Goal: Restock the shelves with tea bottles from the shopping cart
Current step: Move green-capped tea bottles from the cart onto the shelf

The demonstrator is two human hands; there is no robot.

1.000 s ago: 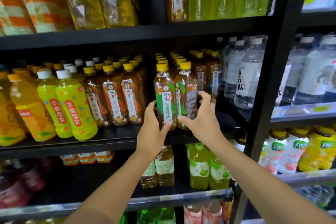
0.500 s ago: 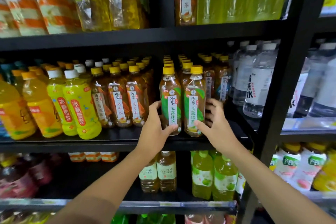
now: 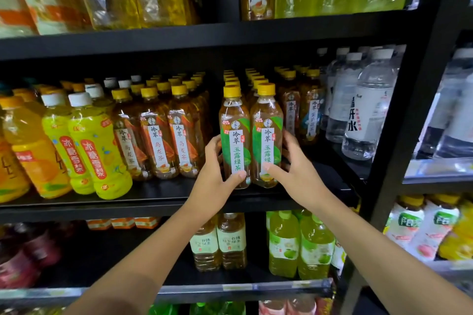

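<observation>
Here two upright green-tea bottles on the shelf are clasped between left hand and right hand, fingers curled round each.

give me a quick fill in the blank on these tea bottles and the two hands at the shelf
1. The left hand grips a bottle whose label is mostly ____.
2. The two green tea bottles have ____ caps.
3. The right hand grips the ____ bottle of the front pair.
4. The clear water bottles stand to the ____ of the pair.

Missing words: green; yellow; right; right
</observation>
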